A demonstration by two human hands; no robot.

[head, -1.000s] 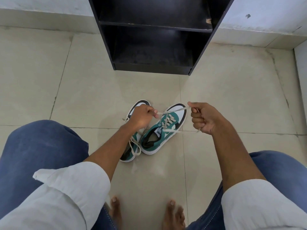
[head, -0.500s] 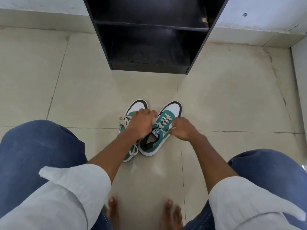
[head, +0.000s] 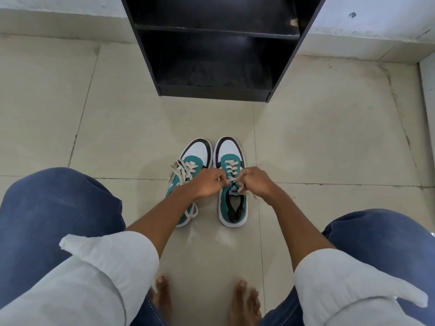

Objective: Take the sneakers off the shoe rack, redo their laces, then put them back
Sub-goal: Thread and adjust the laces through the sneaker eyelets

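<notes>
— Between the two grips, what's held?
— The lace [head: 231, 179] of the right sneaker [head: 231, 182]: left hand [head: 207, 184] and right hand [head: 255, 183] each pinch an end over its tongue.
— And outward?
— Left sneaker [head: 188, 182] just beside, laces loose; shoe rack [head: 211, 55] beyond, on the floor [head: 317, 137].
— Step?
— Re-lacing, likely tying. Next: cross the ends, pull snug.

Head view, steeply down, floor [head: 329, 137] near

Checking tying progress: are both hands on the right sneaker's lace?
Touching. The head view shows the left hand and right hand pinching the lace above the tongue.
</notes>
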